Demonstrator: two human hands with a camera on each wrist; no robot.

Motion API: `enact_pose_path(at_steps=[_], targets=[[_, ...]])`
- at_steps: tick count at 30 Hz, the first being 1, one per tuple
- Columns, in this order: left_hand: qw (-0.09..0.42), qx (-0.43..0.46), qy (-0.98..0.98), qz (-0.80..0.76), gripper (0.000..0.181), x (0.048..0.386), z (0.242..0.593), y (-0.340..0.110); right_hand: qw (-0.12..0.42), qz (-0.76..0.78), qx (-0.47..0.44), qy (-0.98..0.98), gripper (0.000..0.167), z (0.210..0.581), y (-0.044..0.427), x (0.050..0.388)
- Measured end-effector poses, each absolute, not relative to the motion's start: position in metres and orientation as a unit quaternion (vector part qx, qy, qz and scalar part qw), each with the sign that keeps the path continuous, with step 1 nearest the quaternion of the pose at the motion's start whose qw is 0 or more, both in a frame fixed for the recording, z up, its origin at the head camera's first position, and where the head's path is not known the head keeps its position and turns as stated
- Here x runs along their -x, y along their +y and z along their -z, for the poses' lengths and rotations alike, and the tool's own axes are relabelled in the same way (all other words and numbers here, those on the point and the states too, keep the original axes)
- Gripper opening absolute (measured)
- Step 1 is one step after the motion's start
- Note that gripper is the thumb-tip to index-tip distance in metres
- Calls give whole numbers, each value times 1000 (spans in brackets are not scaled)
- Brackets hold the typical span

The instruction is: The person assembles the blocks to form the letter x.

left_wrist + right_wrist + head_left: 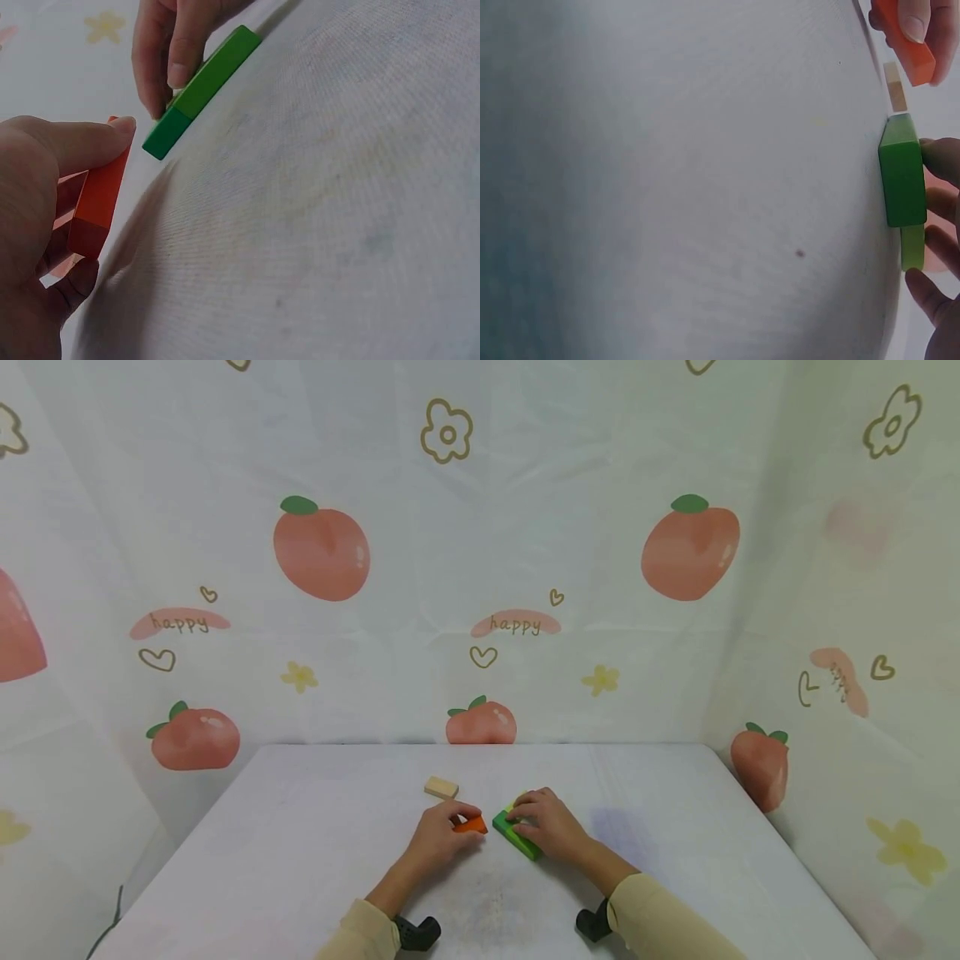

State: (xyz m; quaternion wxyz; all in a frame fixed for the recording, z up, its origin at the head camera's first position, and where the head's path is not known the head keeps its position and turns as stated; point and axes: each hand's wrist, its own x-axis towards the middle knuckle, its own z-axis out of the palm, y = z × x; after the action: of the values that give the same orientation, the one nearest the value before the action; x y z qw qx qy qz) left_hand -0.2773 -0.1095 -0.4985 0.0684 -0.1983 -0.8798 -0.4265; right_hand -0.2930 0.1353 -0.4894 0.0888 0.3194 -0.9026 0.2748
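Note:
An orange block (471, 825) is pinched between the thumb and fingers of my left hand (437, 839); in the left wrist view the orange block (100, 196) is tilted. Just right of it, green blocks (517, 837) lie on the table, a darker green part (166, 133) against a lighter green one (217, 79). My right hand (553, 828) rests its fingers on the green blocks, curled round them, with a yellowish piece (516, 802) partly covered behind. The right wrist view shows the right fingertips along the side of a green block (904, 180).
A pale wooden block (441, 787) lies on the white table (315, 860) behind my left hand. Behind the table hangs a white curtain (510, 543) printed with fruit and flowers. A dark cable (117, 906) is at the far left.

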Motion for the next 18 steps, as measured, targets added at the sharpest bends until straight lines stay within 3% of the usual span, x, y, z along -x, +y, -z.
enact_pose_path(at_steps=[18], targets=[[77, 179, -894, 404, 30, 276, 500, -98, 101, -267, -330, -900, 15, 489, 135, 293]])
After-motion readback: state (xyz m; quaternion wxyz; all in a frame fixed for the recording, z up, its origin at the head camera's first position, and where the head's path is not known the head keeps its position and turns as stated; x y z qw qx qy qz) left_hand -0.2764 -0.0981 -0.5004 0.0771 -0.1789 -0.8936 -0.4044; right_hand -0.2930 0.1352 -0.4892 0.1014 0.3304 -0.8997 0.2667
